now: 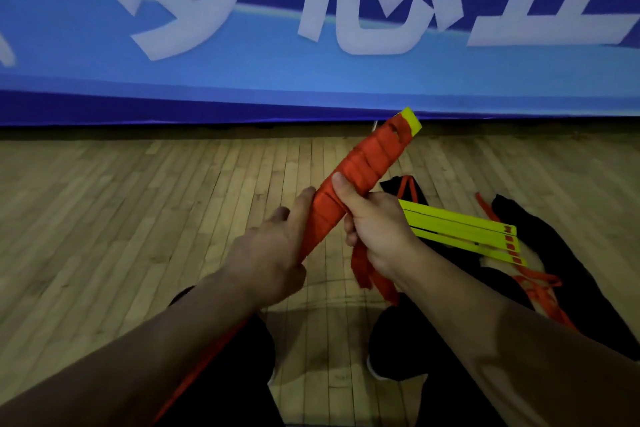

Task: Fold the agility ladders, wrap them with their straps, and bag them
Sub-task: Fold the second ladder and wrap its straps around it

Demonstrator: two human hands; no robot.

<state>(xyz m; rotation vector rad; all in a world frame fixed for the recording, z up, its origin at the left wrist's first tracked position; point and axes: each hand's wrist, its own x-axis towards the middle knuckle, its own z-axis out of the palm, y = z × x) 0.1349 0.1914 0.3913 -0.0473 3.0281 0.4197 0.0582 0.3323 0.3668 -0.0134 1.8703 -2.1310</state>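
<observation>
Head view: we hold folded yellow plastic ladder bundle wound in orange strap (360,173) above wooden floor (138,204). Left hand (273,250) grips lower end; right hand (377,229) clamps middle, loose strap tails (374,274) hanging. Wrapping step, we judge nearly done; next: secure tails, then black fabric bag (561,274), right on floor.

Wrapped ladder bundle (349,184): lower end lying hidden behind left hand (273,253). Banner lettering (374,0): running off the top edge (unreadable). Black bag (568,274): running off right.

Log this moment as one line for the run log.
stage: wrapping | left hand: grips wrapped ladder bundle | right hand: grips bundle, holds loose strap | second ladder: unwrapped on black bag
</observation>
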